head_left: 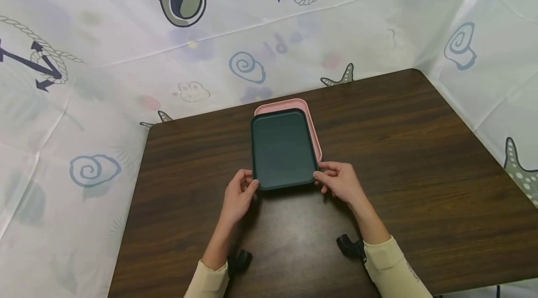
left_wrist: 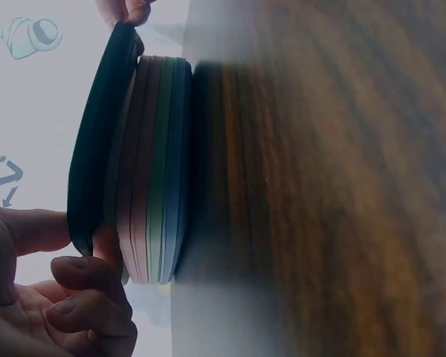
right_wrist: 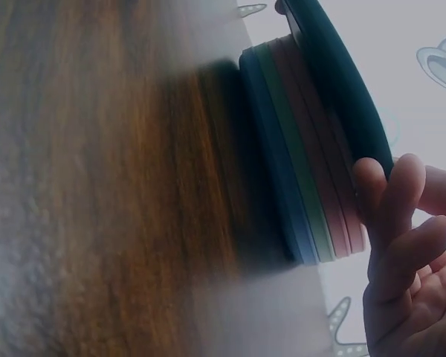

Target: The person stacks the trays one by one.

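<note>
A dark green rectangular tray is held by its two near corners, tilted slightly above a stack of trays. My left hand pinches the near left corner between thumb and fingers. At the near right corner my right hand pinches the rim the same way. Beneath it, a pink tray shows along the back and right side. Both wrist views show the stack edge-on, with pink trays, a light green tray and a blue tray lowest. The dark tray hides most of the stack's top.
The stack stands on a dark wood-grain table, toward its back edge. A white printed cloth hangs behind the table and along its sides. Dark wrist mounts sit at both cream sleeves.
</note>
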### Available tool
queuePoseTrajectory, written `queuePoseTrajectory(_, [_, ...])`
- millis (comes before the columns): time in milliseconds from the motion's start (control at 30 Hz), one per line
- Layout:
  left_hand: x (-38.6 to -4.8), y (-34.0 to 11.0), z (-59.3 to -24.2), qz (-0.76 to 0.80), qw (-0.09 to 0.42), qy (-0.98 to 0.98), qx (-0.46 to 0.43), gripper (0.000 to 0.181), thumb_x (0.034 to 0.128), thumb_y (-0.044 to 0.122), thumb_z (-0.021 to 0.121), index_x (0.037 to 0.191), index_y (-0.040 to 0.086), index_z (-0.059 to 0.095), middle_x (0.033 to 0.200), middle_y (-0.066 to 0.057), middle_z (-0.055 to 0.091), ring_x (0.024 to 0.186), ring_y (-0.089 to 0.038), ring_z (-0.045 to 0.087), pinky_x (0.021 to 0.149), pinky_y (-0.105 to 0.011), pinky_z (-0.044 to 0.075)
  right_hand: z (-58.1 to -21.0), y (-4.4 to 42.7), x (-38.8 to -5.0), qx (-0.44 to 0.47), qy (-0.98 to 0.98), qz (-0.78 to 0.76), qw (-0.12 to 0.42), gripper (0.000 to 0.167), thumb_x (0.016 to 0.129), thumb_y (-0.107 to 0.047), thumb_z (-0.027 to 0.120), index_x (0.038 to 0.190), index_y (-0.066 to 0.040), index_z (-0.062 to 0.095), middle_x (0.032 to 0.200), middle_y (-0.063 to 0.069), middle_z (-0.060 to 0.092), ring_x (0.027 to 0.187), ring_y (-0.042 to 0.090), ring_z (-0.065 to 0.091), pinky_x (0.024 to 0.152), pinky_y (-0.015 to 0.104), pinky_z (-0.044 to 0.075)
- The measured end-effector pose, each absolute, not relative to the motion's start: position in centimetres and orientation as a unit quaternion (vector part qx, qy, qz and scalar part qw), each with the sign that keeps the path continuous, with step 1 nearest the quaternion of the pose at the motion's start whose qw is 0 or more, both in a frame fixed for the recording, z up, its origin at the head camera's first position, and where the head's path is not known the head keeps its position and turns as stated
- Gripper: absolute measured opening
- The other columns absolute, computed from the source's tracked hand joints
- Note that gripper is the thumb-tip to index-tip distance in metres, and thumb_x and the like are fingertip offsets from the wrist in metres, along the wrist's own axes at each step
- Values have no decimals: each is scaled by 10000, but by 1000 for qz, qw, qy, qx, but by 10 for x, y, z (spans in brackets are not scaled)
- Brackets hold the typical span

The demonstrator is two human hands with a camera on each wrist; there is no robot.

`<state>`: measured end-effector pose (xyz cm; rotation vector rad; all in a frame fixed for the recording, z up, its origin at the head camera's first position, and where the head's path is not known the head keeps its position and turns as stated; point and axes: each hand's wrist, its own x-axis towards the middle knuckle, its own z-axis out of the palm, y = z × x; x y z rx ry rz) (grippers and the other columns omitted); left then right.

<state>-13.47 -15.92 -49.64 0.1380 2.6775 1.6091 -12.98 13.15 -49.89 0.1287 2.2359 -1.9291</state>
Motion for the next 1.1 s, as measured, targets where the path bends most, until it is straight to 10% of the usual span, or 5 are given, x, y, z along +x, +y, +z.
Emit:
queuePoseTrajectory(533, [-150, -145, -497, 400, -103, 909, 60, 298, 906, 220, 719, 1126, 19, 714, 844, -14, 636, 661, -151, 573, 602, -330, 454, -500, 134, -144, 56, 772, -632, 32, 412, 911, -200, 717, 1268, -7, 646, 796, 111, 725, 552, 237, 647, 416, 251, 424])
queuePoseTrajectory(1100, [-163, -132, -498, 355, -104, 928, 45, 336, 958, 253, 650, 1222, 48, 687, 870, 22, 649, 530, -120, 466, 503, -325, 386, -502, 137, -159, 56, 783, -619, -4, 394, 926, -211, 699, 1279, -41, 650, 818, 141, 728, 610, 388, 653, 412, 253, 437])
